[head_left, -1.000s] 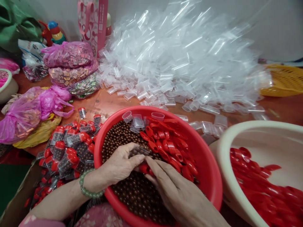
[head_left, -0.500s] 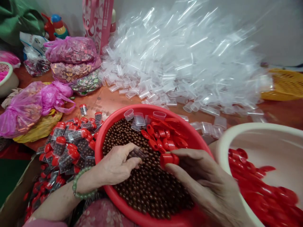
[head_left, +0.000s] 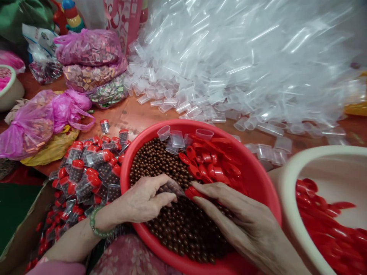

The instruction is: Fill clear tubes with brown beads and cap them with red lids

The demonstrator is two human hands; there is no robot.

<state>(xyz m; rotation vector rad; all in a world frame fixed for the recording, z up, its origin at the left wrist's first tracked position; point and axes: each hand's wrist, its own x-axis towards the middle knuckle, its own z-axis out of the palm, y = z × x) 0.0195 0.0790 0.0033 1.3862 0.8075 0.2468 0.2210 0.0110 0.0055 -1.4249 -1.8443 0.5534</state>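
While left fingers [head_left: 164, 199] half-cover clear tube [head_left: 173, 187] | right fingers [head_left: 212, 190] half-hide red cap [head_left: 191, 192]

Tabletop [head_left: 119, 114], reddish-brown; on it: clear plastic containers [head_left: 226, 76], one large heap, back and right; filled plastic bags [head_left: 91, 76], three, stacked, left; yellow bag [head_left: 53, 149] and knotted pink bag [head_left: 31, 124], overlapping; pale bowl [head_left: 14, 93], far left; red-capped containers [head_left: 88, 158], piled toward the near edge

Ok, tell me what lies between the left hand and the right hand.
Head view: a clear container, held by the left hand, points toward a red cap in the right hand, over brown balls; whether the two touch is unclear.
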